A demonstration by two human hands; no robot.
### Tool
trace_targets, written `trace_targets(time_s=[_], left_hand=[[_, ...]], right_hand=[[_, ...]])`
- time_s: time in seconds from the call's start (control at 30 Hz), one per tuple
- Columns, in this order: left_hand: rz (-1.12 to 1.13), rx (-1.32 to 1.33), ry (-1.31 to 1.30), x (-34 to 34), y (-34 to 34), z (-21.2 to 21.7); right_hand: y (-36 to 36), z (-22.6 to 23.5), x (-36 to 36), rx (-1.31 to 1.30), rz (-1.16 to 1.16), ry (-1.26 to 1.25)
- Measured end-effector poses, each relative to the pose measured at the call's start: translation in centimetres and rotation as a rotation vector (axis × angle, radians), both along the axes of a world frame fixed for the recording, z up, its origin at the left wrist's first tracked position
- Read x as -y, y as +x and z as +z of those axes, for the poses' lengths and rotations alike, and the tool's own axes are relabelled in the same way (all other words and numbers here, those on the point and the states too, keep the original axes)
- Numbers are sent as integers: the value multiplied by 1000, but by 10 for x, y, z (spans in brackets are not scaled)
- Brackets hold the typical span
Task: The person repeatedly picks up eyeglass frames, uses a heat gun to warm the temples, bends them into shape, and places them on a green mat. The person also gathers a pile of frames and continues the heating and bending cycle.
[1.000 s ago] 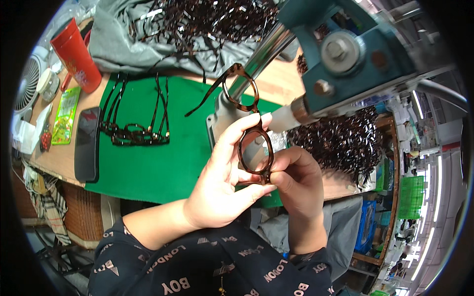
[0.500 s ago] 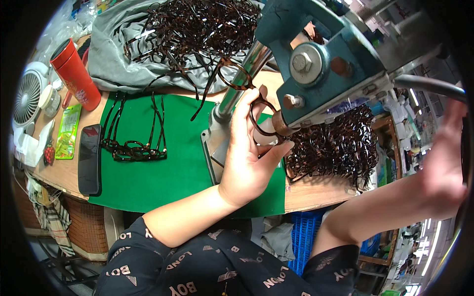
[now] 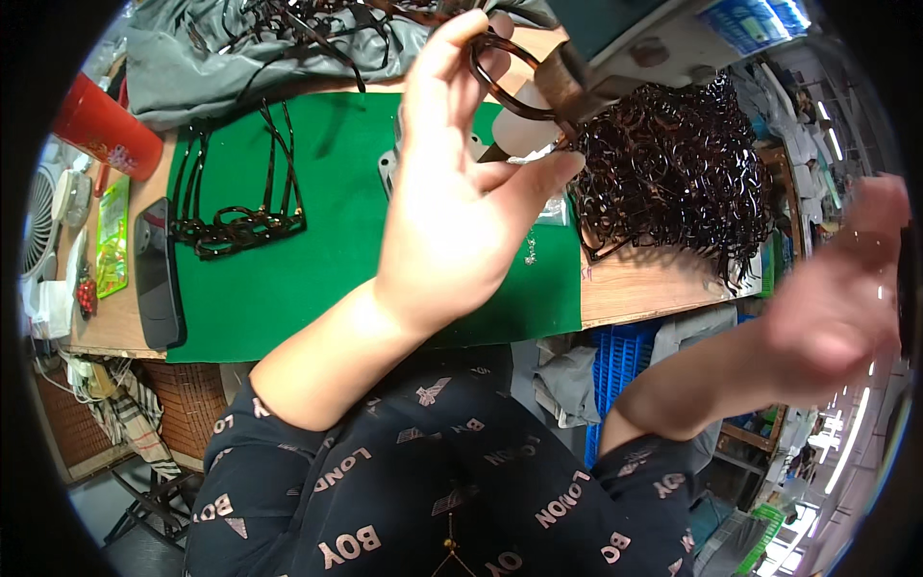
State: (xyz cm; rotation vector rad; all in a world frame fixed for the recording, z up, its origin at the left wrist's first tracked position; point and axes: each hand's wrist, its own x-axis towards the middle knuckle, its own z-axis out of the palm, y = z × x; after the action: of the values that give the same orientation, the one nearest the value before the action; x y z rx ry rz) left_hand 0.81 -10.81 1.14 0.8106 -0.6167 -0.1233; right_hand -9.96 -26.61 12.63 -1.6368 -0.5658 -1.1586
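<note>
My left hand [image 3: 447, 197] pinches a brown tortoiseshell eyeglass frame [image 3: 487, 82] between thumb and fingers. One round rim of it lies between the brown metal ram [image 3: 561, 79] of a teal bench press [image 3: 611, 24] and a white cylinder [image 3: 522, 125] below. The upper part of the frame is cut off by the picture's top edge. Out at the far right, my right hand [image 3: 836, 298] is raised and smeared by motion beside a dark edge. Whether its fingers grip anything cannot be made out.
Several glasses frames [image 3: 236, 231] lie folded out on a green mat [image 3: 279, 298], beside a phone [image 3: 159, 274]. A dense heap of tortoiseshell frames [image 3: 673, 173] stands right of the press. More lie on grey cloth [image 3: 159, 67]. A red tumbler [image 3: 111, 130] stands at left.
My view has shifted, so the press and my left hand look larger and higher. The left hand still holds the eyeglass frame at the ram. My right hand shows slightly farther left.
</note>
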Motion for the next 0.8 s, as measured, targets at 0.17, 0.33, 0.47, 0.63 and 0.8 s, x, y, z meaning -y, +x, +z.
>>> trace_targets(time_s=[0.17,0.33,0.47,0.63,0.8], left_hand=[[147,190,176,-35,7,-4],[106,-47,138,-69,-10,1],[91,-144,147,-75,-23,12],[-4,-241,111,-90,-25,8],[-642,-61,-259,-85,-15,-16]], right_hand=[[-33,-186,-6,-1116,-325,-22],[-27,-215,-22,-1049,-488,-236],[-14,-209,-23,-1032,-493,-485],[-32,-204,-14,-1033,-410,-422],[-46,-202,-13,-1063,-389,-205]])
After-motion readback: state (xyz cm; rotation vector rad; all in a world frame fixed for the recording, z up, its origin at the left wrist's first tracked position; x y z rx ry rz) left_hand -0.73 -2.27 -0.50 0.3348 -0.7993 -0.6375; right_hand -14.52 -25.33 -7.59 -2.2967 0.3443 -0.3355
